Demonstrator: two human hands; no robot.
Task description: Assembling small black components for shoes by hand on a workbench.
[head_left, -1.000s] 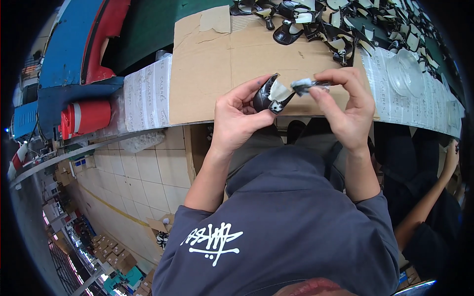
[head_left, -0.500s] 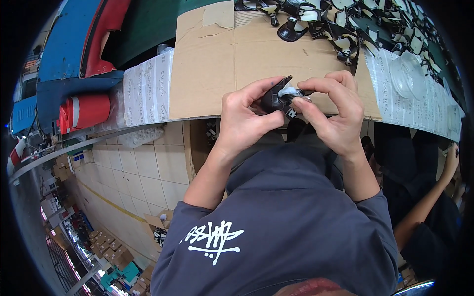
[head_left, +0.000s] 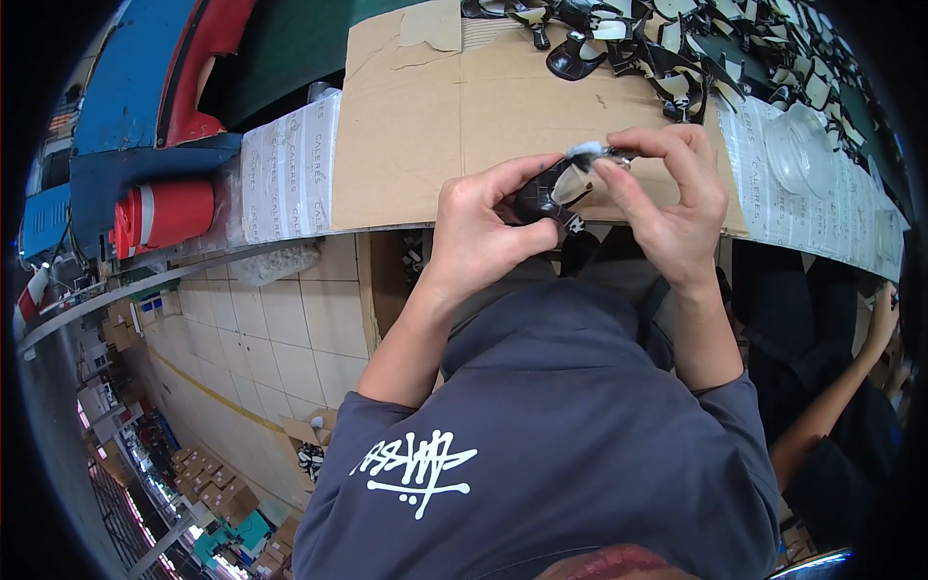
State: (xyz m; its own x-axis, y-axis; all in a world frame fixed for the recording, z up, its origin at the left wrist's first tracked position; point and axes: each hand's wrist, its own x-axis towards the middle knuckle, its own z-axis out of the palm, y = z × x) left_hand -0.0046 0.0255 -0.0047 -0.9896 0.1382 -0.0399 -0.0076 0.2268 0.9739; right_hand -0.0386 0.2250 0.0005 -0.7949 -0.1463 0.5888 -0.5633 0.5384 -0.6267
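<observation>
A glossy black shoe part [head_left: 538,200] with a crocodile-like pattern and a pale inner face is gripped in my left hand [head_left: 478,227], thumb and fingers wrapped around its rounded end. My right hand [head_left: 677,198] pinches a small dark, partly shiny tool [head_left: 619,155] between thumb and index finger. At its tip is a whitish wad [head_left: 585,150], just above the pale inner face; whether it touches is unclear. Both hands are over the near edge of a cardboard sheet [head_left: 401,126]. The exact kind of tool cannot be made out.
Many similar black parts [head_left: 681,63] lie heaped at the far right. A clear round dish [head_left: 802,150] stands on the wrapped table edge at right. At left are a red container [head_left: 174,217] and a blue machine [head_left: 121,77]. Another person's arm [head_left: 822,411] is at the lower right.
My right hand has moved slightly up and right, drawing the tool and wad away from the middle of the shoe part. More of the pale inner face now shows. My left hand keeps its hold.
</observation>
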